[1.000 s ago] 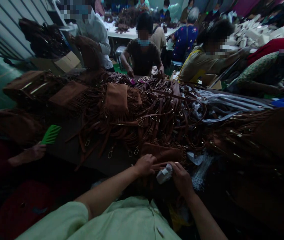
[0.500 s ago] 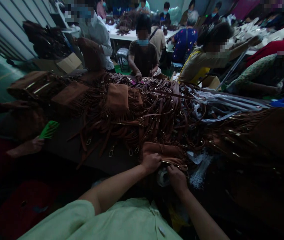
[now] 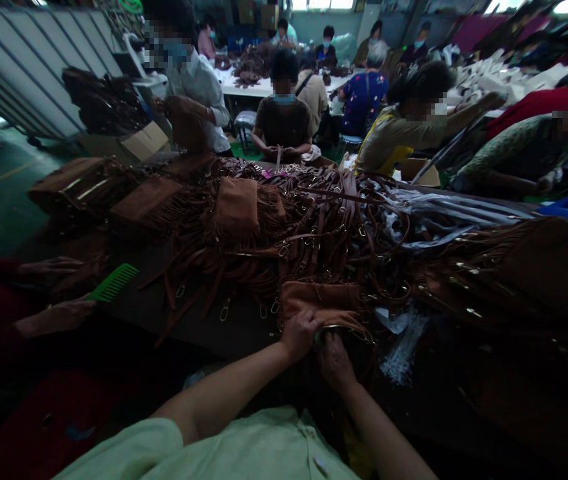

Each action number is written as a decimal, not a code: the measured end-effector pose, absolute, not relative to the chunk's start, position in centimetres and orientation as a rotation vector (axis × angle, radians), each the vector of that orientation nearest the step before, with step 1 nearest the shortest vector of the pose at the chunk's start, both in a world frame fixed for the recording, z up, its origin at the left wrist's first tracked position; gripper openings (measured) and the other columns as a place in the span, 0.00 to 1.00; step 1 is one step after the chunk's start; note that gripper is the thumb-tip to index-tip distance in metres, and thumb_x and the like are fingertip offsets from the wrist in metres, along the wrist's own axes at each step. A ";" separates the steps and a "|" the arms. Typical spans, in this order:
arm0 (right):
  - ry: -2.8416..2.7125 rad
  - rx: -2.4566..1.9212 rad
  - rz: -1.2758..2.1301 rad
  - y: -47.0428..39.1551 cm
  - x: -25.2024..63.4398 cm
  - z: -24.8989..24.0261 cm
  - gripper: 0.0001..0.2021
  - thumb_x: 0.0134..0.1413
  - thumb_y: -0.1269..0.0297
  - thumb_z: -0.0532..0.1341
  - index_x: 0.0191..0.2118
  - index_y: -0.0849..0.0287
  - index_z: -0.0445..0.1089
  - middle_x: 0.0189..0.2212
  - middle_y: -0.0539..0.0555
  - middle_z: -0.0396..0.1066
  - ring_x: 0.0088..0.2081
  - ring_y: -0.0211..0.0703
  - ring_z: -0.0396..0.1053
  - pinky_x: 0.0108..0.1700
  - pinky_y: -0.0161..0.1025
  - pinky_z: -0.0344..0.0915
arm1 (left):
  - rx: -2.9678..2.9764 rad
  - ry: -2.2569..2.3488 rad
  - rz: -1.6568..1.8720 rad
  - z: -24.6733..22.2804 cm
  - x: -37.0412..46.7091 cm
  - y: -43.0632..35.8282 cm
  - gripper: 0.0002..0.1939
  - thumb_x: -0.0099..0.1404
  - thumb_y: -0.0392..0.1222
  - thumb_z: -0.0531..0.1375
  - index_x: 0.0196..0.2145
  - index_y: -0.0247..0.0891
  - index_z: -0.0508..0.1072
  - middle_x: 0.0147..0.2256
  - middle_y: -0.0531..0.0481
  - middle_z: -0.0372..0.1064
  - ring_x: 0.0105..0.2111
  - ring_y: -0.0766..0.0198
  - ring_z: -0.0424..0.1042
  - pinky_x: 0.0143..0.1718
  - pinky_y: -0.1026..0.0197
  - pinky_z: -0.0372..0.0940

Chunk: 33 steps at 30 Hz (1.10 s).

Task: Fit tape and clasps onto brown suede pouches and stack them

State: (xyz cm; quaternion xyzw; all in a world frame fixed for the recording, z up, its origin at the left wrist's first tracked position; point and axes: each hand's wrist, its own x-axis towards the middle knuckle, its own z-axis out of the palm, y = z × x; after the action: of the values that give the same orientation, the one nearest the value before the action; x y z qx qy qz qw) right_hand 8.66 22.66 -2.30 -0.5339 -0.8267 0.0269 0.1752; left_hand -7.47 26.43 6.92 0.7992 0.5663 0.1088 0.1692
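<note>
A brown fringed bag (image 3: 321, 298) lies at the table's near edge, its metal-edged opening toward me. My left hand (image 3: 300, 333) is closed on the left side of that opening. At the opening's middle is my right hand (image 3: 335, 360), its fingertips hidden inside the bag; what they hold, if anything, does not show. Just beyond the bag lies a tangled pile of brown straps (image 3: 314, 233) with gold clasps. Thin white strands (image 3: 401, 353) lie to the bag's right.
Another person's hand (image 3: 61, 315) at the left holds a green comb (image 3: 114, 283). More fringed bags (image 3: 237, 207) rest on the pile, and a dark brown heap (image 3: 539, 267) fills the right. Several people work across the table.
My right hand has moved left, into the bag's opening, and the clear roll beneath is now hidden. The neighbour's comb has shifted right. The view has tilted up slightly.
</note>
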 end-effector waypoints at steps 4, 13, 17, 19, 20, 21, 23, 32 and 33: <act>-2.385 -1.456 0.044 22.7 9.1 -1.3 0.21 0.56 0.62 0.51 0.53 0.68 0.63 0.53 0.70 0.58 0.54 0.56 0.58 0.49 0.48 0.64 | 2.306 1.671 0.264 6.9 -6.7 27.6 0.18 0.67 0.37 0.49 0.53 0.41 0.64 0.41 0.45 0.63 0.44 0.57 0.62 0.43 0.57 0.62; -2.472 -1.609 -0.164 23.3 11.7 0.9 0.15 0.53 0.76 0.53 0.43 0.61 0.72 0.41 0.58 0.70 0.47 0.49 0.63 0.51 0.44 0.56 | 2.301 1.437 0.279 8.1 -6.5 30.2 0.14 0.66 0.37 0.52 0.46 0.43 0.72 0.38 0.46 0.65 0.40 0.61 0.64 0.40 0.62 0.62; -2.540 -1.478 -0.139 23.5 12.9 3.3 0.18 0.52 0.79 0.53 0.44 0.54 0.72 0.44 0.54 0.70 0.47 0.48 0.63 0.48 0.42 0.57 | 2.334 1.262 0.443 9.1 -5.9 29.7 0.13 0.66 0.41 0.53 0.45 0.45 0.74 0.38 0.48 0.67 0.40 0.61 0.64 0.38 0.63 0.61; -2.521 -1.499 -0.119 23.8 13.0 4.0 0.17 0.53 0.78 0.52 0.41 0.55 0.73 0.41 0.56 0.70 0.44 0.47 0.64 0.45 0.41 0.60 | 2.282 1.198 0.478 9.3 -5.6 29.6 0.13 0.66 0.41 0.53 0.44 0.45 0.75 0.37 0.49 0.68 0.39 0.62 0.65 0.36 0.64 0.60; -2.492 -1.540 -0.113 23.9 12.9 3.9 0.16 0.53 0.78 0.52 0.41 0.57 0.73 0.40 0.57 0.70 0.43 0.47 0.64 0.44 0.40 0.60 | 2.243 1.180 0.474 9.3 -5.5 29.5 0.13 0.66 0.40 0.53 0.43 0.45 0.75 0.37 0.50 0.68 0.37 0.63 0.65 0.35 0.64 0.60; -2.445 -1.593 -0.108 24.0 12.7 3.6 0.16 0.54 0.77 0.51 0.41 0.58 0.73 0.40 0.58 0.69 0.43 0.47 0.64 0.44 0.40 0.61 | 2.204 1.172 0.453 9.2 -5.5 29.5 0.13 0.66 0.40 0.53 0.43 0.45 0.76 0.37 0.50 0.68 0.36 0.64 0.66 0.34 0.65 0.60; -2.328 -1.679 -0.081 24.0 11.9 2.2 0.15 0.56 0.75 0.50 0.42 0.60 0.72 0.43 0.60 0.67 0.45 0.47 0.64 0.43 0.39 0.63 | 2.141 1.178 0.386 8.6 -5.8 29.6 0.13 0.65 0.39 0.54 0.43 0.45 0.76 0.37 0.50 0.69 0.35 0.64 0.67 0.34 0.65 0.60; -1.722 -2.041 0.265 24.7 8.5 -2.4 0.14 0.56 0.62 0.52 0.40 0.65 0.70 0.38 0.62 0.67 0.36 0.45 0.66 0.33 0.36 0.62 | 1.924 1.121 0.375 7.3 -9.4 29.0 0.16 0.61 0.38 0.58 0.47 0.47 0.74 0.41 0.52 0.68 0.40 0.66 0.68 0.41 0.68 0.61; -1.709 -2.082 0.331 24.8 8.2 -2.5 0.13 0.54 0.65 0.52 0.38 0.66 0.70 0.37 0.62 0.67 0.36 0.46 0.66 0.34 0.36 0.62 | 1.875 1.156 0.411 7.4 -10.0 28.9 0.15 0.61 0.39 0.58 0.46 0.45 0.74 0.42 0.52 0.68 0.40 0.66 0.68 0.42 0.68 0.61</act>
State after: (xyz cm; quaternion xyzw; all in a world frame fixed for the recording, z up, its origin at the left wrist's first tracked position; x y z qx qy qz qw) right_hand 8.18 24.77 -2.47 -0.7496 -0.6154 0.1192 0.2124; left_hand -10.01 28.88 7.39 0.7532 0.4646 0.1652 0.4354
